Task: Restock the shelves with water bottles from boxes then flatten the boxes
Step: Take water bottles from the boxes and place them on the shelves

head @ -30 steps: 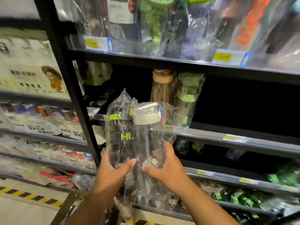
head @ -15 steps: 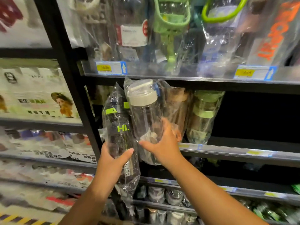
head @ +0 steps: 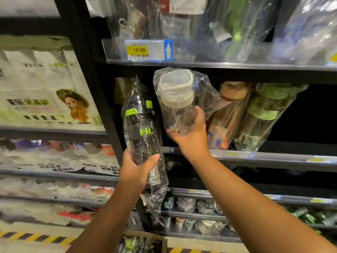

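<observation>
Our left hand [head: 135, 172] clasps the bagged Hi. bottle [head: 141, 130] at seven o'clock of the grey-capped bottle [head: 176, 92], which our right hand [head: 191, 143] grips, tilted, above the shelf [head: 273, 158] edge.

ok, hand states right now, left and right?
Left hand: holds the Hi. bottle near its base.
Right hand: holds the grey-lid bottle at the shelf.

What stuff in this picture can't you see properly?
In the head view:
- Box: cut off by the bottom edge, contents blurred.
- Top-shelf bottles: tops cut off by the upper edge.
- Small yellow price tags at right: too blurred to read.
- Hi. bottle, lower label: partly covered by the left hand.
</observation>
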